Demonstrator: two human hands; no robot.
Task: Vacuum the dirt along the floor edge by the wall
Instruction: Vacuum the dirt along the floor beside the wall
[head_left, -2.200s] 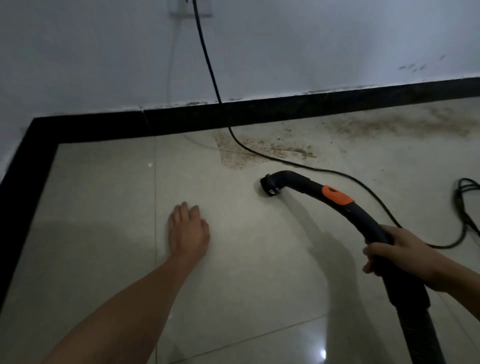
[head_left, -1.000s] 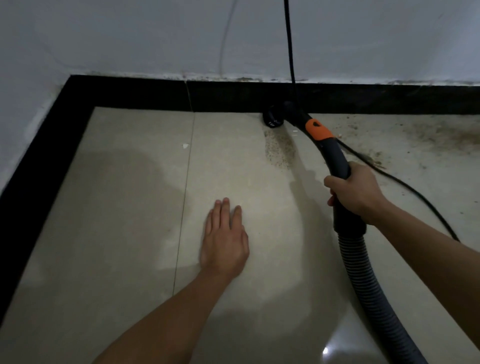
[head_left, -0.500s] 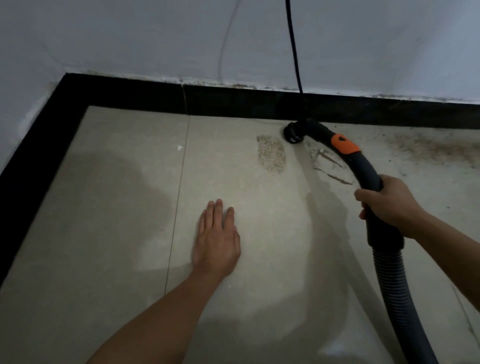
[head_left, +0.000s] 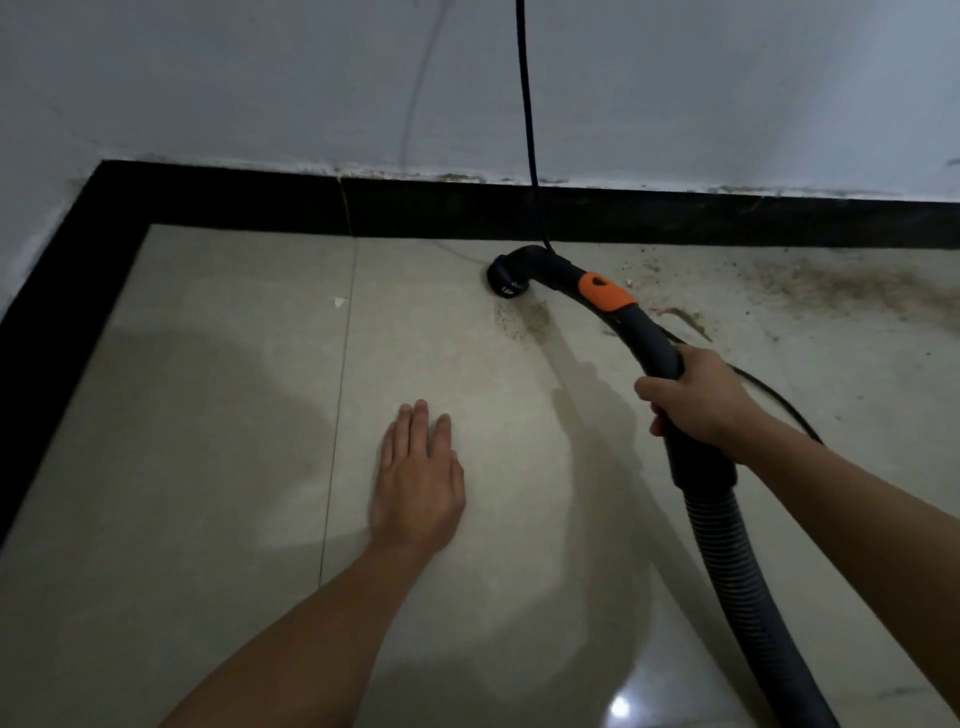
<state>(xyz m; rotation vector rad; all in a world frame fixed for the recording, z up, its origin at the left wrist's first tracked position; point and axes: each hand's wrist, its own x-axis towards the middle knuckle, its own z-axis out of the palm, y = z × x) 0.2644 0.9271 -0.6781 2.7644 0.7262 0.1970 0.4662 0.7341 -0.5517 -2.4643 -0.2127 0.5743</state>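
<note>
My right hand (head_left: 693, 397) grips the black vacuum hose handle (head_left: 644, 338), which carries an orange slider (head_left: 605, 293). Its round nozzle (head_left: 506, 278) sits on the pale tile floor just in front of the black skirting (head_left: 675, 221). A small patch of brown dirt (head_left: 527, 319) lies just below the nozzle. A wider smear of dirt (head_left: 831, 283) runs along the wall edge to the right. My left hand (head_left: 418, 480) rests flat on the floor with straight fingers, to the left of the hose.
A black power cord (head_left: 527, 104) hangs down the white wall to the skirting and reappears on the floor (head_left: 774, 400) behind my right wrist. The ribbed hose (head_left: 737, 582) trails to the bottom right. A small white chip (head_left: 338, 301) lies by a tile joint. The room corner is at left.
The nozzle has swept left along the wall edge and most of the grainy dirt patch under it is gone. My left hand has stayed flat on the floor.
</note>
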